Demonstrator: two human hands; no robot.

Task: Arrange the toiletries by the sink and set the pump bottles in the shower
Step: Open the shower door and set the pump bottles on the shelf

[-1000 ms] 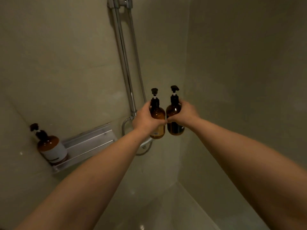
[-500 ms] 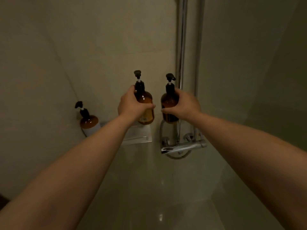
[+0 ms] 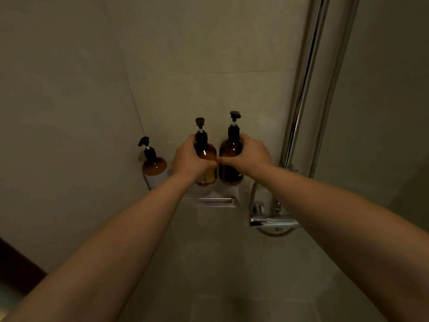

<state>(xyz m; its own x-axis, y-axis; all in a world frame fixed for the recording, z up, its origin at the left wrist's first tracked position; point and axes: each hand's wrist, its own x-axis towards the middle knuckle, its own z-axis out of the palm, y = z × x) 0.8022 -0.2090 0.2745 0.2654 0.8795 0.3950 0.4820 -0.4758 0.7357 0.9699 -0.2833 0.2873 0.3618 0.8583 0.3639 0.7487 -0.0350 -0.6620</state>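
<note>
My left hand (image 3: 189, 159) grips an amber pump bottle (image 3: 206, 166) with a black pump, and my right hand (image 3: 249, 155) grips a second, darker amber pump bottle (image 3: 229, 163) beside it. Both bottles are upright, side by side, just above the metal shower shelf (image 3: 213, 202) on the wall. I cannot tell whether their bases touch the shelf. A third amber pump bottle (image 3: 154, 167) with a white label stands at the shelf's left end, near the wall corner.
A chrome shower riser pipe (image 3: 301, 94) and hose run up the wall at right. The chrome mixer valve (image 3: 274, 223) sits below my right forearm. Beige tiled walls surround the shelf. A dark edge shows at lower left.
Both hands carried their bottles left and down to the shelf, beside the bottle standing there. The view swung left, so the riser pipe now lies to the right.
</note>
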